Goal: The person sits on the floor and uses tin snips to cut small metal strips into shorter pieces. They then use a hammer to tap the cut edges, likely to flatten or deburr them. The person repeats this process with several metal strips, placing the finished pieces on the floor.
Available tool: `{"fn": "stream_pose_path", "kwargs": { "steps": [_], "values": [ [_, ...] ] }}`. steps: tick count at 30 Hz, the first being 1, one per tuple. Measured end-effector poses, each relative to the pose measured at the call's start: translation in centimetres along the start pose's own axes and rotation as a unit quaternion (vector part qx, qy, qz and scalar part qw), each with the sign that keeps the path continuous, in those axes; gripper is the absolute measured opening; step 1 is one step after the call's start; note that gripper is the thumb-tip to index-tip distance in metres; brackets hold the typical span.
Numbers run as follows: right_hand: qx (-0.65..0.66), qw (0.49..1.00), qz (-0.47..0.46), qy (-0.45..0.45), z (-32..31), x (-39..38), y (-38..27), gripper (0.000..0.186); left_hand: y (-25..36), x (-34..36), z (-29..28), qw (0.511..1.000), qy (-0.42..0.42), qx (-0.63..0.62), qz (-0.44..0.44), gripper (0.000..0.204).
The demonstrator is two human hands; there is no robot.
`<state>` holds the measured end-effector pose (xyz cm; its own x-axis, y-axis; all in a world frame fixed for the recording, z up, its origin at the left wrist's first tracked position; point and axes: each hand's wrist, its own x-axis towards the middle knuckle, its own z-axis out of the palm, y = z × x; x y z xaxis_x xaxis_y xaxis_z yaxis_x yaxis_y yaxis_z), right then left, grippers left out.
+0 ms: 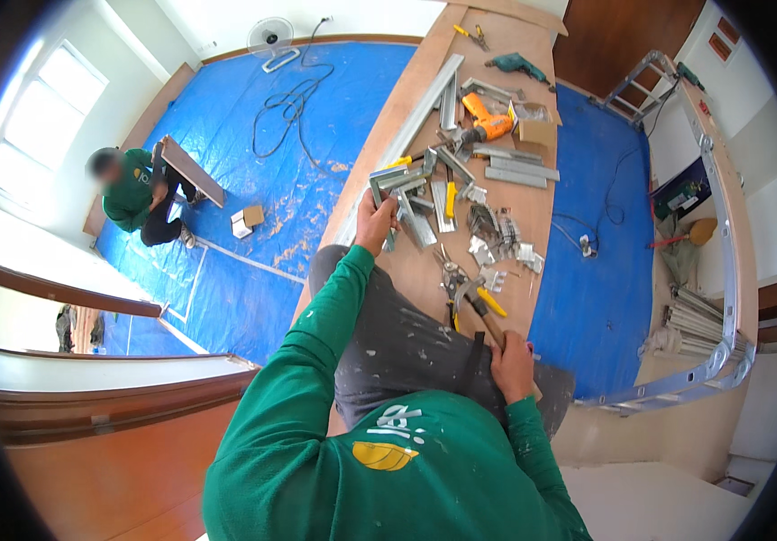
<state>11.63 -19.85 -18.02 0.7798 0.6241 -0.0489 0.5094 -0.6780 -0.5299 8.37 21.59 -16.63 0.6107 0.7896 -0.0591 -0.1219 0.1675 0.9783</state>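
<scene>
My left hand [375, 223] is closed around a bent piece of metal channel [374, 183] at the left edge of the long wooden board. My right hand [512, 365] grips the wooden handle of a hammer [481, 311], its head above the near part of the board. Beside the hammer head lie tin snips [450, 275] with dark and yellow handles. Several short metal channel pieces [420, 224] are heaped next to my left hand. A yellow-handled tool [450, 200] rests among them.
An orange drill [489, 124], a green drill [516, 65], pliers [472, 36] and small metal brackets [506, 236] lie on the board [425, 316]. A folding ladder [729, 243] stands at right. A co-worker [141, 194] crouches at left holding a plank [192, 171]. Cables cross the blue sheeting [352, 86].
</scene>
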Motion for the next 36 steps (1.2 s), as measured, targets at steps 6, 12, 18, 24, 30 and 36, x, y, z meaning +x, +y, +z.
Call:
{"fn": "stream_pose_path", "kwargs": {
  "steps": [6,12,18,24,30,36],
  "values": [
    [-0.045,0.998,-0.027,-0.033,1.6,0.4,0.4,0.027,-1.2,8.1,-0.9,0.993,-0.041,-0.045,-0.097,0.020],
    [-0.064,0.996,-0.030,-0.054,1.7,0.3,-0.8,0.026,-3.2,11.3,-2.8,0.986,-0.068,-0.089,-0.124,0.034],
    [-0.080,0.995,-0.020,-0.047,2.3,0.1,0.0,0.027,-2.0,11.4,-1.6,0.965,-0.076,-0.166,-0.191,0.042],
    [-0.078,0.996,-0.025,-0.040,2.4,0.6,-0.4,0.029,-2.4,12.7,-1.4,0.985,-0.018,-0.112,-0.129,0.051],
    [-0.069,0.997,-0.025,-0.027,2.4,1.0,-0.2,0.026,-1.2,15.0,-2.1,0.983,-0.013,0.178,-0.051,0.070],
    [-0.066,0.997,-0.022,-0.031,2.4,1.0,-0.6,0.027,-2.4,16.4,-2.2,0.947,-0.035,0.317,-0.028,0.079]
  ]
}}
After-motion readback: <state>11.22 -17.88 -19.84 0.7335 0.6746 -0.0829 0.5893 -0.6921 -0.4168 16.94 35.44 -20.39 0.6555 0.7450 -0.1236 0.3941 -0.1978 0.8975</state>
